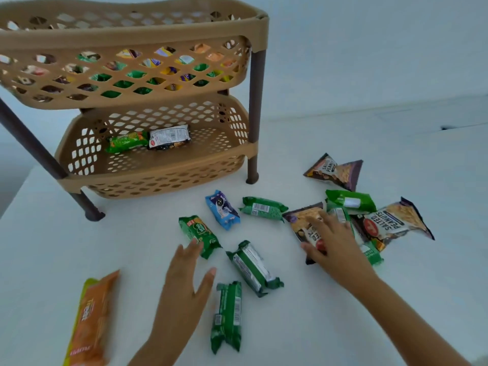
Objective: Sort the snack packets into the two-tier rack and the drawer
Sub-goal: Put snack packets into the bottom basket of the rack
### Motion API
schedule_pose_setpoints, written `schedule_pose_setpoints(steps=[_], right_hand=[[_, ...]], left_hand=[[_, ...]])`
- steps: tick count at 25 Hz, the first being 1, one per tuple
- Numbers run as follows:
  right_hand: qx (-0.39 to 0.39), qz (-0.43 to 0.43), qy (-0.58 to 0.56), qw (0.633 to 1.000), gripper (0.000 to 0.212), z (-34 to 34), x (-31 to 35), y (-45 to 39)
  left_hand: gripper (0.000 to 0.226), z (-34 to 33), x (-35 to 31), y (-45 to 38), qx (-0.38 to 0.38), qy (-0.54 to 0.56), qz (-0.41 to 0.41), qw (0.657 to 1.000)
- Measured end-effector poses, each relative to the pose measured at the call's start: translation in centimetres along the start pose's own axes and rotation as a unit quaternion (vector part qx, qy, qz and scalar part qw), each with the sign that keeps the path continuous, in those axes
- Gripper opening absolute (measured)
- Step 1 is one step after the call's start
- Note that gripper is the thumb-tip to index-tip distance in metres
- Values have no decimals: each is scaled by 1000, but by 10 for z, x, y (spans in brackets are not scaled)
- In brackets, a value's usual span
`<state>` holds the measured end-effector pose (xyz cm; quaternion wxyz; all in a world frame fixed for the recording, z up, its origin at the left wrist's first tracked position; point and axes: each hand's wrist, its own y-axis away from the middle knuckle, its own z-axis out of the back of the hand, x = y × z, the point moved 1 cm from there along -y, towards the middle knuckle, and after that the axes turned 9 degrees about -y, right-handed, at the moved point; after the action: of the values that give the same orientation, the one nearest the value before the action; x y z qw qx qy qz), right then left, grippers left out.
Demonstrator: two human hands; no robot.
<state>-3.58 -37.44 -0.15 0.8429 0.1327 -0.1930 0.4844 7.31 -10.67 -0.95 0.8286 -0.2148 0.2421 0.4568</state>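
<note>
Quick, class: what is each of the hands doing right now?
Left hand: open, holding nothing.
Right hand: open, fingers resting on a peanut packet.

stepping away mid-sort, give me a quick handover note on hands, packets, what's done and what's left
Left hand: open, fingertips at a green biscuit packet, nothing gripped.
Right hand: fingers spread on a salted peanuts packet, not lifted.
Done: two-tier rack has many packets in its top tier and two in the bottom.
Left: green packets, a blue packet, an orange Treat packet and peanut bags lie on the table. No drawer in view.
</note>
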Motion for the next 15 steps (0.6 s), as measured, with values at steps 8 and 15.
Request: schedule_pose_setpoints(steps=[8,15], right_hand=[[-60,2,9,998,69,-48,21,13],[-79,14,-35,996,74,-50,17,13]], left_hand=[[90,-33,-6,57,111,-76,3,991],[91,-34,-11,61,79,-95,42,991]])
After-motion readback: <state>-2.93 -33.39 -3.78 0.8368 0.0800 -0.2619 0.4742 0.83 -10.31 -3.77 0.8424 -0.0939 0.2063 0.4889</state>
